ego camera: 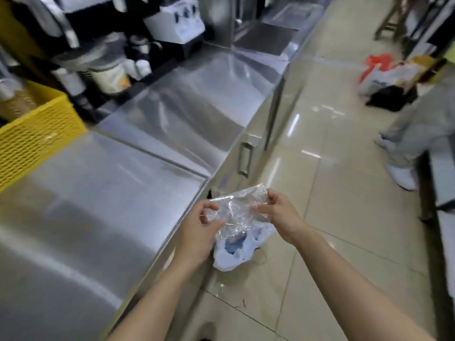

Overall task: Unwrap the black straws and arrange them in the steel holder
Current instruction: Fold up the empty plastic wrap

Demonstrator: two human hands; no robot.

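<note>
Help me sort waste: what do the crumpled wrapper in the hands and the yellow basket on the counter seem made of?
The wrapper: thin clear plastic film, glossy; it is see-through, crinkled, with bright glints. The yellow basket: probably rigid moulded plastic, matte; uniform colour and a regular perforated lattice wall.

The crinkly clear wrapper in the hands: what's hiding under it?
A white bag on the floor tiles, with something blue showing in it. The clear wrapper and the left hand cover the bag's top, so the rest of what it holds is hidden.
</note>
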